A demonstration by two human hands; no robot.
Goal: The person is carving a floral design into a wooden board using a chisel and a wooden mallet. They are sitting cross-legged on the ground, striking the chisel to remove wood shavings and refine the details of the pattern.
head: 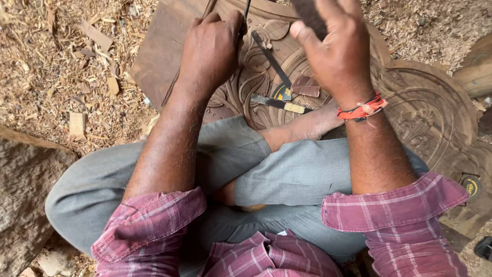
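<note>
Left hand: the left hand (210, 51) is closed tight around a thin dark tool (247, 11). The tool's tip is hidden behind the fingers, so I cannot tell just where it touches the wood.

Right hand: the right hand (335, 48) is up in the air, wide open, fingers spread. It holds nothing. A red string band (363, 109) sits on that wrist.

Carved board: the big brown carved board (425, 113) lies flat on the ground, far from the body, under both hands. It has leaf and curl shapes cut into it.

Loose tools: two flat chisels (279, 102) lie on the board between the hands, just beside a bare foot (307, 127). A small wood chip (306, 86) lies near them.

Ground: wood shavings (61, 61) cover the ground on the left and far right.

Slip danger: the thin tool could skid off the curly wood and scratch the nice pattern, because only one hand holds it.

Foot danger: I think the foot could get poked, since it rests right by the sharp chisels.

Hand danger: if the open hand comes down fast, it might land on a chisel edge.

Chip danger: loose chips on the board could make a tool wobble.
</note>
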